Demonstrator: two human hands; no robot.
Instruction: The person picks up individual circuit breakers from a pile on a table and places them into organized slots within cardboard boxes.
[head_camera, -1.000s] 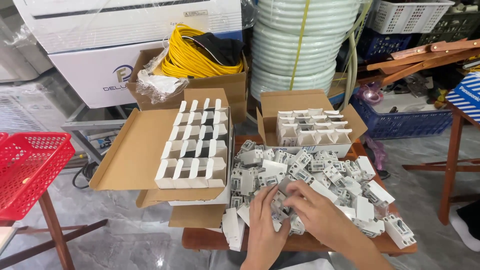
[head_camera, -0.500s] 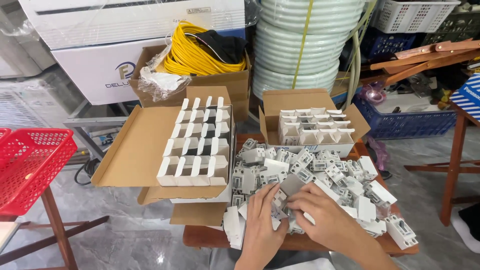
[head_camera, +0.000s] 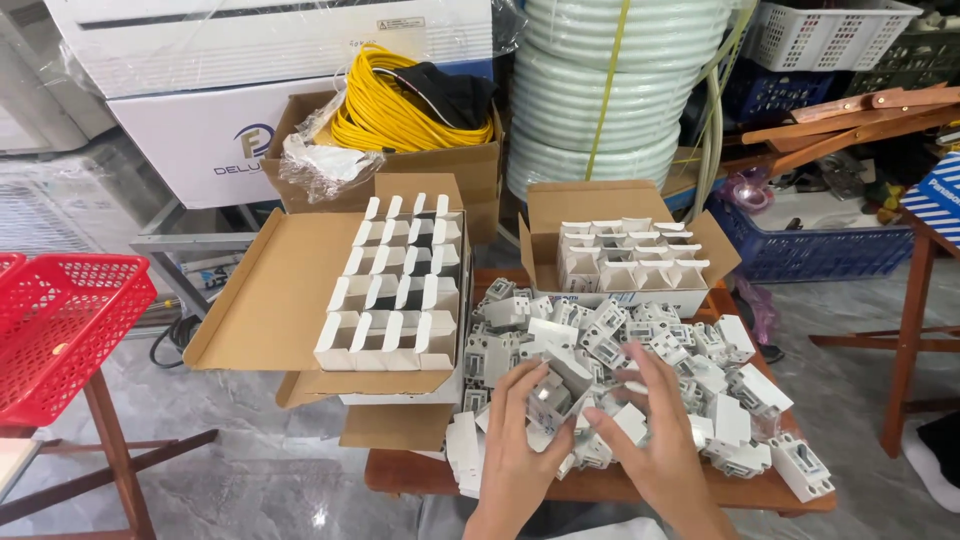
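Hands meet low in the frame's centre over a heap of small grey-and-white plastic parts on a wooden table. The left hand curls loosely around one part; the right hand, fingers half spread, pinches among white pieces, its exact hold hard to make out. Both wrists are cut off below. Left of centre is an open cardboard box of white cartons, upper centre a smaller one, upper left a large white box.
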